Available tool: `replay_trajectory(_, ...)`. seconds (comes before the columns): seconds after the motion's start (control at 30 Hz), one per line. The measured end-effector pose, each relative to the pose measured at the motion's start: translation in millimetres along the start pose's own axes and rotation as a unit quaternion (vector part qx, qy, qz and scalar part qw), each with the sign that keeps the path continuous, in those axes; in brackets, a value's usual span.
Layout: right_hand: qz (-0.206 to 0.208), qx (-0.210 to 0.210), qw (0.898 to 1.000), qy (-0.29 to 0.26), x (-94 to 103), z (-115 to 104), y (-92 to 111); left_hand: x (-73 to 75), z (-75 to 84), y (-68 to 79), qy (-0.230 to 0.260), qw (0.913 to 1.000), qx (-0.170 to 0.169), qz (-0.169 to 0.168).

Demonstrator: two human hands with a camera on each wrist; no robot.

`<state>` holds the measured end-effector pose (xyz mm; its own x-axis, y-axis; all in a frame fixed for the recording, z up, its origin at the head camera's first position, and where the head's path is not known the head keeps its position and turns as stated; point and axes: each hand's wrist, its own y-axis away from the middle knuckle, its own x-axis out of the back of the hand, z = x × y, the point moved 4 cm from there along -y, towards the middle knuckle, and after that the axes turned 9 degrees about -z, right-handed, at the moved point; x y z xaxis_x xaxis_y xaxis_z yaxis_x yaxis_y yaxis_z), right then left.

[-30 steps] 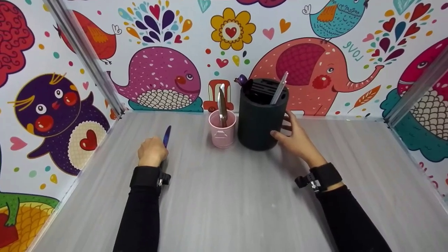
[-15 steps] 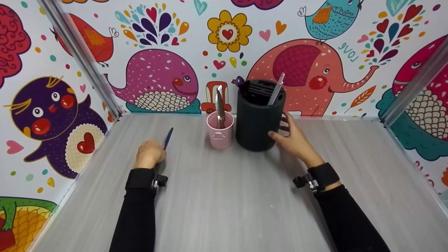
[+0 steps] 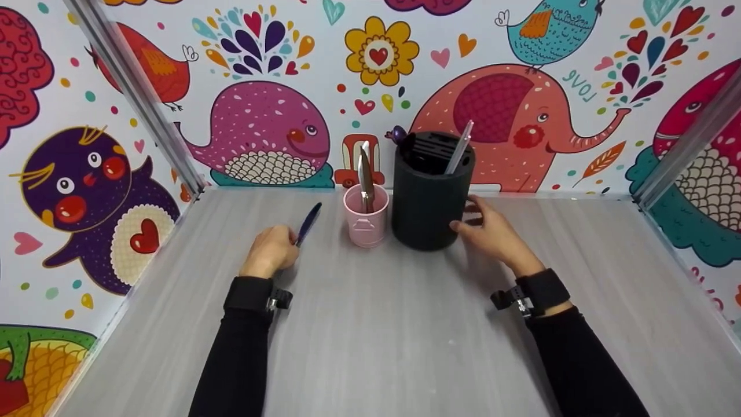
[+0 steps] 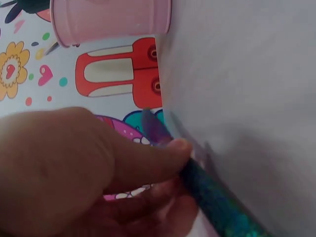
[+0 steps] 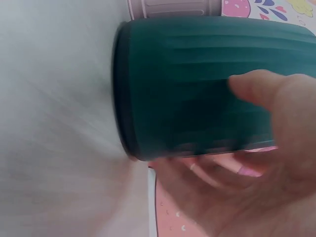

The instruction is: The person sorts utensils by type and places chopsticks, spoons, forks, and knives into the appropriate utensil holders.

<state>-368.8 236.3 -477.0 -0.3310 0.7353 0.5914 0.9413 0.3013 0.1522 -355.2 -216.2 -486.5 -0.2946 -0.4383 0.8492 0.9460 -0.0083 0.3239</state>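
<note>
My left hand (image 3: 269,252) pinches a knife (image 3: 308,223) between thumb and fingers, its bluish-purple blade angled forward and to the right. The left wrist view shows a glittery teal handle (image 4: 212,197) on it. My right hand (image 3: 492,234) holds the side of a dark cylindrical knife block (image 3: 431,208), thumb on the front and fingers round the back. In the right wrist view the block (image 5: 182,94) looks dark green. Its slotted top holds a clear stick-like piece (image 3: 460,147), and a purple-ended utensil (image 3: 398,134) pokes out at the left.
Just left of the block stands a small pink bucket (image 3: 367,229) with a shiny metal knife (image 3: 366,179) upright in it. A patterned back wall (image 3: 379,116) rises close behind both. Metal rails (image 3: 139,98) mark the corners of the grey table (image 3: 376,324).
My left hand has moved to the right with the knife, whose blade now tilts more toward the pink bucket. My right hand stays at the block's side.
</note>
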Motion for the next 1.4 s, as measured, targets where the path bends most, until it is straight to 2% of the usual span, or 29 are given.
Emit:
replay_trajectory(0.13,-0.036,-0.042,0.997,0.055,-0.8,-0.6,5.7,-3.2,13.5,-1.7,0.027,0.9989,-0.032,0.022)
replay_trajectory(0.23,-0.068,-0.062,0.992,0.084,-4.5,-4.8,9.2,-4.0,26.4,-0.7,0.063,0.9949,-0.064,0.045)
replay_trajectory(0.4,-0.108,-0.042,0.988,0.106,-18.3,-21.6,12.5,-2.5,46.1,0.9,0.167,0.9776,-0.115,0.057)
replay_trajectory(0.47,-0.116,-0.021,0.988,0.096,-24.9,-29.1,12.8,0.3,51.3,2.2,0.201,0.9692,-0.127,0.062)
replay_trajectory(0.53,-0.12,-0.001,0.99,0.069,-30.7,-35.5,13.1,5.7,55.2,4.9,0.224,0.9614,-0.138,0.081)
replay_trajectory(0.7,-0.121,0.04,0.992,-0.009,-40.8,-45.9,12.0,23.5,69.9,20.1,0.274,0.9316,-0.179,0.158)
replay_trajectory(0.77,-0.12,0.047,0.991,-0.026,-44.5,-48.3,11.6,28.1,79.7,28.0,0.291,0.9194,-0.199,0.175)
replay_trajectory(0.87,-0.116,0.057,0.991,-0.04,-51.2,-52.7,11.6,33.8,96.1,40.9,0.295,0.9045,-0.231,0.204)
replay_trajectory(0.93,-0.111,0.06,0.991,-0.049,-56.4,-56.0,11.1,38.2,108.2,49.5,0.296,0.8913,-0.255,0.231)
replay_trajectory(1.0,-0.092,0.059,0.993,-0.044,-61.2,-60.5,9.6,42.2,121.1,56.8,0.303,0.8736,-0.279,0.26)
replay_trajectory(1.1,-0.054,0.054,0.997,-0.021,-67.9,-70.4,4.8,44.4,143.3,60.5,0.323,0.8462,-0.314,0.285)
replay_trajectory(1.17,-0.027,0.052,0.998,-0.002,-73.6,-79.7,-0.3,43.5,157.2,58.8,0.326,0.8352,-0.33,0.295)
replay_trajectory(1.23,-0.007,0.048,0.999,0.0,-81.3,-89.6,-6.5,41.8,167.3,55.3,0.319,0.8326,-0.336,0.304)
replay_trajectory(1.3,0.013,0.045,0.999,-0.003,-89.8,-98.1,-13.1,40.6,172.2,51.6,0.301,0.8359,-0.334,0.315)
replay_trajectory(1.4,0.041,0.05,0.998,0.001,-103.2,-101.7,-25.0,39.4,169.9,45.4,0.281,0.8443,-0.323,0.322)
